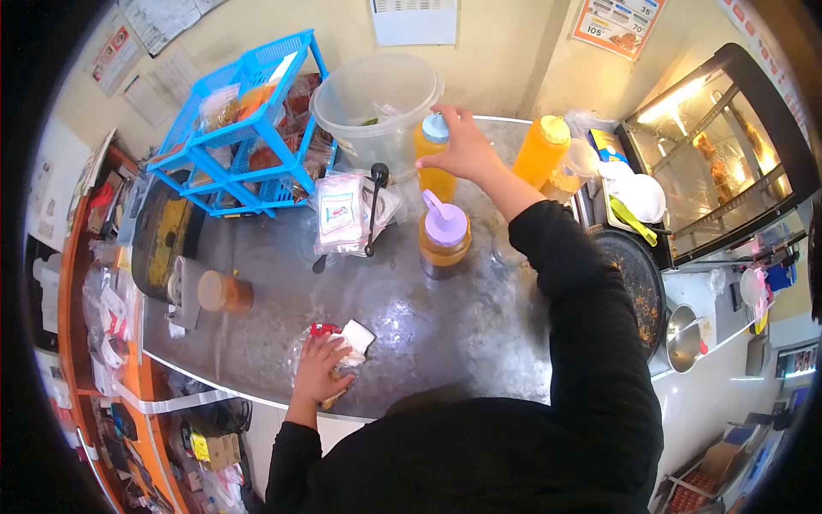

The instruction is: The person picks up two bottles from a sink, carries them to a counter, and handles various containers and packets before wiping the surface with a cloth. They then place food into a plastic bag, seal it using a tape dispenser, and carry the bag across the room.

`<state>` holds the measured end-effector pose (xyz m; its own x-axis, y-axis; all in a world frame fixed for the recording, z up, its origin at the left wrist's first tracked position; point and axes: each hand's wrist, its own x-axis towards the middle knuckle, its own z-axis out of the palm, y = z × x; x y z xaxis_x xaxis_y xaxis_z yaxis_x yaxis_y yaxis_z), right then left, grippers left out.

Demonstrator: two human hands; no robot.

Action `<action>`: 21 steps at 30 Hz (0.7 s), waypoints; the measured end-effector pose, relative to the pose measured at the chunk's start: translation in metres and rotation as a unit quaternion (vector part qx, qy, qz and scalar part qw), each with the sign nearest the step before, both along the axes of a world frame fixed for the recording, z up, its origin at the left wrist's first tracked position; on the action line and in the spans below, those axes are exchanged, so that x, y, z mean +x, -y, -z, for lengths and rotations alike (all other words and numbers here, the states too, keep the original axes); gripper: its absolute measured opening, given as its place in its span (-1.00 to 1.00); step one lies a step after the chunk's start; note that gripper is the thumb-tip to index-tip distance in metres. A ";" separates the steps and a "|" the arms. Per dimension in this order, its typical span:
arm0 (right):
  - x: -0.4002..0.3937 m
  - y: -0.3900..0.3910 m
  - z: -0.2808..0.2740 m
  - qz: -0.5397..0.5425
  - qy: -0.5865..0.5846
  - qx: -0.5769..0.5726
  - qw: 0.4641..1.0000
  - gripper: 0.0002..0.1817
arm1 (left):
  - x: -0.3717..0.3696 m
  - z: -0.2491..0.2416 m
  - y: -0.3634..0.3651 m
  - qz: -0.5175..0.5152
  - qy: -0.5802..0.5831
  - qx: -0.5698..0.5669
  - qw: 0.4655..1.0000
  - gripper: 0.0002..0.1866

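Fingers of the right hand (pixel 467 154) curve around the top of the blue-capped bottle (pixel 437 180), thumb apart from the others; how firmly they grip, I cannot tell. The bottle stands upright on the tabletop (pixel 411 330), behind the purple-lidded jar (pixel 445 233). The left hand (pixel 318 370) rests, fingers partly spread, on a packet (pixel 324 329) beside white paper (pixel 358 336), near the front edge.

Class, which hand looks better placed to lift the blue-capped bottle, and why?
Probably the right hand: it is at the bottle, near the cap, while the left hand is at the small bundle, farther off.
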<state>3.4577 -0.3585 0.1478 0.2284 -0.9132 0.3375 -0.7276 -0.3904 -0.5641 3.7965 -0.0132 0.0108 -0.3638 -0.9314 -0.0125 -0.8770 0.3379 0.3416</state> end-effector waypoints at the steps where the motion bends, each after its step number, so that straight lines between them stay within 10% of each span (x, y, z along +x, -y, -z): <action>1: 0.002 0.007 0.012 -0.005 0.031 -0.009 0.999 -0.10 | 0.000 0.000 0.001 -0.001 -0.003 0.002 1.000 -0.41; 21: -0.111 -0.051 0.016 0.124 -0.007 -0.033 0.992 -0.18 | 0.000 0.002 0.002 0.002 -0.008 0.002 1.000 -0.39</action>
